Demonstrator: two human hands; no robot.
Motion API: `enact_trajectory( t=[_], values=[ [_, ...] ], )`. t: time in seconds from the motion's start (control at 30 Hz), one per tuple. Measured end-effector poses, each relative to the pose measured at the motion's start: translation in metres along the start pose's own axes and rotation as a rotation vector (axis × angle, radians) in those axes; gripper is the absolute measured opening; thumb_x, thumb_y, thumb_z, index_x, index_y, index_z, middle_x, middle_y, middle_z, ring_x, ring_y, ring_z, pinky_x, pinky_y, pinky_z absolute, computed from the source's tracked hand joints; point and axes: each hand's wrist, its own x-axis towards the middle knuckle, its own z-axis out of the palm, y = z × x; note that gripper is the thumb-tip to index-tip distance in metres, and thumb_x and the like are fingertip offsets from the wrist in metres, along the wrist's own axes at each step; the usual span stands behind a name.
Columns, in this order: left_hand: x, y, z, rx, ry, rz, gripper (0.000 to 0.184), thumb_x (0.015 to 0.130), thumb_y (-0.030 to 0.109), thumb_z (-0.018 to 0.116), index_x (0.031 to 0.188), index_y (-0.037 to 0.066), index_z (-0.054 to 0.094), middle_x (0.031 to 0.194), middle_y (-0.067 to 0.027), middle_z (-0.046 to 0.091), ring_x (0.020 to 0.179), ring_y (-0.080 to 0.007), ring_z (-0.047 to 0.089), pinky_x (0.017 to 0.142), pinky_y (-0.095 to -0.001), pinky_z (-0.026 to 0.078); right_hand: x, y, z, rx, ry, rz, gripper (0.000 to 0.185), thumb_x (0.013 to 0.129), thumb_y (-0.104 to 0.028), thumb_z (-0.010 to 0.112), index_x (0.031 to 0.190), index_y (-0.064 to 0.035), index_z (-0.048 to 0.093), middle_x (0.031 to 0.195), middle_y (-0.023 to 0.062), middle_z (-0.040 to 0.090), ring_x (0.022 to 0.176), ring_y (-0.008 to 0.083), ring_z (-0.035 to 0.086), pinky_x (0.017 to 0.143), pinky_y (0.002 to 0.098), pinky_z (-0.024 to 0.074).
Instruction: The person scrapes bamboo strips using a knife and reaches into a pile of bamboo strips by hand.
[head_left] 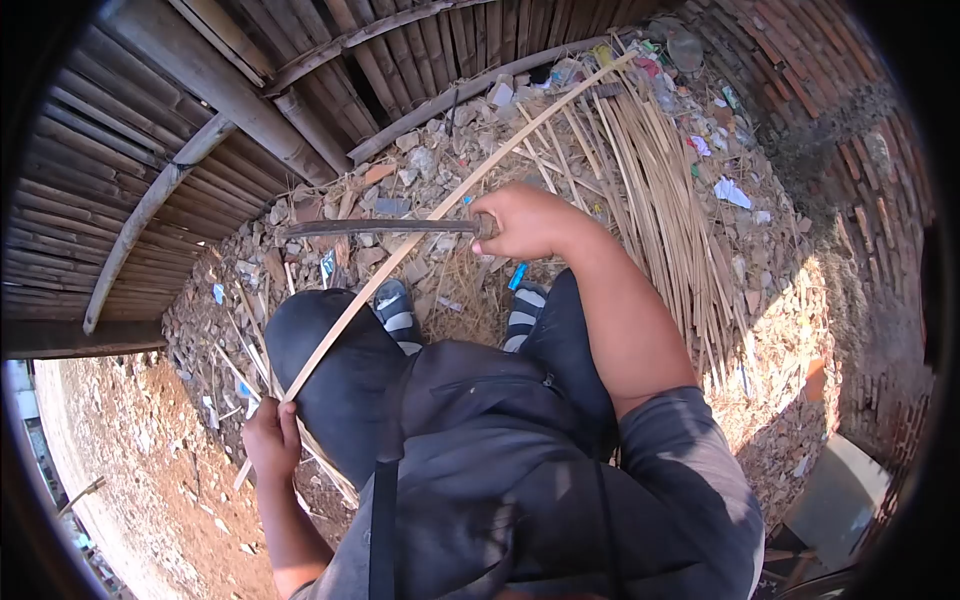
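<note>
Left grip (272,440) is clasping the pale strip (480,177), right grip (530,222) is grasping the knife (370,227); steadying the strip should be aiding control.

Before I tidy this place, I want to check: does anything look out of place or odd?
Yes: a white scrap lies to the right of the strip pile, and a blue scrap lies by the right sandal. Their bright colours look odd among dull rubble. I see no clear spill.
</note>
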Motion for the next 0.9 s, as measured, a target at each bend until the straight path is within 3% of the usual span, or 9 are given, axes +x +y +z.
enact_trajectory(
  t=[0.07,0.17,0.27,0.37,0.4,0.5,0.67,0.77,0.9],
  values=[
    [-0.003,-0.010,0.010,-0.041,0.018,0.006,0.042,0.102,0.033,0.060,0.074,0.004,0.050,0.057,-0.0199,0.053,0.053,-0.0441,0.056,0.050,-0.0498,0.041,0.010,0.025,0.007,0.092,0.061,-0.091,0.048,0.080,-0.036,0.082,0.113,-0.0037,0.070,0.086,0.0169,0.071,0.084,0.0326,0.069,0.078,0.0430,0.0527],
    [-0.008,-0.014,0.021,-0.060,0.062,-0.013,0.040,0.103,0.033,0.058,0.076,0.004,0.051,0.059,-0.0199,0.054,0.054,-0.0443,0.056,0.051,-0.0499,0.042,0.014,0.053,-0.019,0.338,0.093,0.147,0.046,0.081,-0.035,0.082,0.113,-0.0040,0.070,0.083,0.0141,0.070,0.081,0.0289,0.068,0.077,0.0413,0.0527],
    [-0.008,-0.008,0.024,-0.037,0.093,-0.019,0.037,0.103,0.032,0.058,0.079,0.005,0.053,0.059,-0.0195,0.055,0.055,-0.0448,0.056,0.052,-0.0505,0.042,0.010,0.063,-0.018,0.285,0.242,0.256,0.044,0.083,-0.033,0.082,0.115,-0.0048,0.071,0.085,0.0137,0.071,0.082,0.0268,0.068,0.078,0.0390,0.0530],
    [-0.008,-0.003,0.019,-0.016,0.107,0.003,0.036,0.103,0.031,0.058,0.079,0.005,0.053,0.059,-0.0195,0.055,0.056,-0.0450,0.057,0.052,-0.0509,0.042,-0.004,0.034,-0.012,0.094,0.311,0.226,0.045,0.084,-0.032,0.080,0.118,-0.0039,0.071,0.091,0.0169,0.074,0.088,0.0304,0.071,0.082,0.0402,0.0541],
    [-0.008,-0.003,0.018,0.003,0.101,0.003,0.035,0.102,0.030,0.059,0.078,0.005,0.052,0.059,-0.0195,0.054,0.055,-0.0449,0.057,0.051,-0.0510,0.042,-0.002,0.035,-0.002,-0.014,0.350,0.090,0.049,0.084,-0.032,0.080,0.123,-0.0051,0.070,0.096,0.0223,0.074,0.094,0.0369,0.072,0.085,0.0444,0.0550],
    [-0.006,0.002,0.010,0.058,0.092,0.021,0.035,0.102,0.029,0.059,0.077,0.005,0.051,0.059,-0.0190,0.054,0.055,-0.0441,0.056,0.050,-0.0505,0.041,-0.003,0.005,0.004,-0.126,0.090,0.093,0.052,0.083,-0.034,0.080,0.125,-0.0067,0.069,0.103,0.0265,0.072,0.102,0.0422,0.069,0.092,0.0476,0.0537],
    [-0.007,-0.003,0.007,0.032,0.072,-0.011,0.039,0.099,0.031,0.065,0.074,0.005,0.050,0.056,-0.0172,0.054,0.053,-0.0419,0.057,0.050,-0.0499,0.041,0.013,0.034,0.002,-0.020,0.060,0.079,0.048,0.082,-0.032,0.081,0.119,-0.0039,0.070,0.103,0.0229,0.074,0.099,0.0390,0.071,0.090,0.0433,0.0543],
    [-0.007,-0.006,0.014,0.088,0.121,0.002,0.040,0.099,0.032,0.065,0.073,0.005,0.049,0.057,-0.0171,0.054,0.053,-0.0420,0.057,0.050,-0.0497,0.041,0.023,0.077,-0.018,0.237,0.139,0.343,0.053,0.082,-0.031,0.077,0.129,-0.0071,0.068,0.116,0.0221,0.072,0.111,0.0373,0.068,0.097,0.0453,0.0524],
    [-0.002,-0.006,0.010,0.077,0.093,0.022,0.041,0.099,0.033,0.064,0.073,0.005,0.050,0.059,-0.0180,0.055,0.055,-0.0426,0.057,0.052,-0.0498,0.042,0.017,0.075,-0.011,0.152,0.254,0.392,0.060,0.082,-0.029,0.077,0.134,-0.0014,0.063,0.126,0.0244,0.068,0.119,0.0367,0.065,0.102,0.0429,0.0504]
  ],
)
